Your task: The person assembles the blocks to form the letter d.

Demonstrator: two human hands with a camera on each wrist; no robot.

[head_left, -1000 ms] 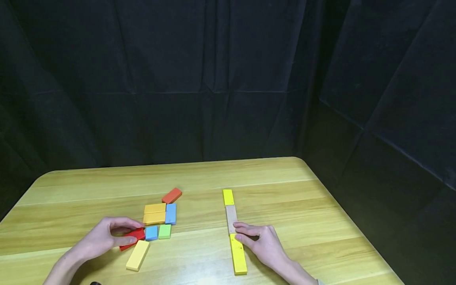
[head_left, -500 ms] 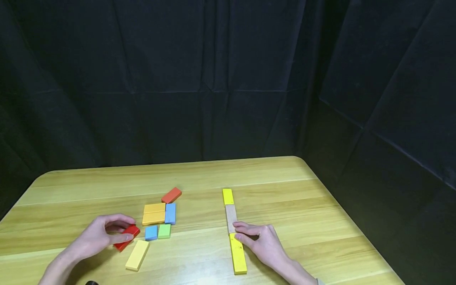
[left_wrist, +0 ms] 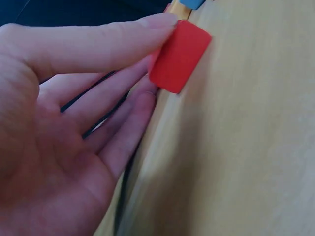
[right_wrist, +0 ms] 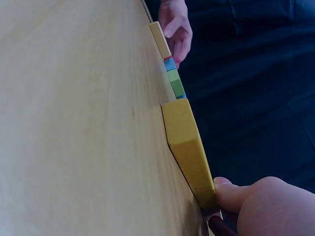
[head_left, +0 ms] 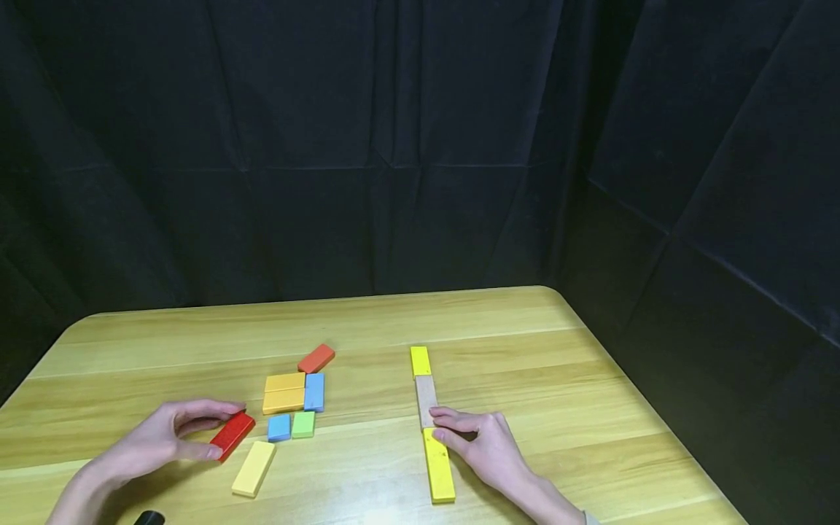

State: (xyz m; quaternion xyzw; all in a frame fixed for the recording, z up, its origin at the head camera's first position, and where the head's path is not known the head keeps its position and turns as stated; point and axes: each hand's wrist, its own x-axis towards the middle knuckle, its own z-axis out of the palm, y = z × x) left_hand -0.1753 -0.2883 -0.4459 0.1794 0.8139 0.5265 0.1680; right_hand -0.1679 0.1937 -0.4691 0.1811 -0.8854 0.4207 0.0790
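Observation:
My left hand (head_left: 154, 437) pinches a red rectangular block (head_left: 233, 436) between thumb and fingertips, beside a cream block (head_left: 254, 469). In the left wrist view, the thumb lies along one side of the red block (left_wrist: 181, 56) and the fingers reach behind it. A straight line of flat blocks runs away from me: a near yellow block (head_left: 440, 470), a grey one (head_left: 425, 397) and a short yellow one (head_left: 420, 360). My right hand (head_left: 488, 450) rests at the joint of the near yellow and grey blocks, thumb on the yellow (right_wrist: 184, 147) and fingertips on the grey.
Two orange blocks (head_left: 284, 392) lie side by side, touching a blue block (head_left: 314, 392). Behind them is an orange-red block (head_left: 317, 358). A small blue block (head_left: 278, 427) and a green one (head_left: 304, 424) lie in front. Dark curtains (head_left: 394, 146) surround the wooden table (head_left: 558, 379).
My left hand has drawn the red block left, away from the small blue block, and turned it to a steeper slant. The right hand stays in place.

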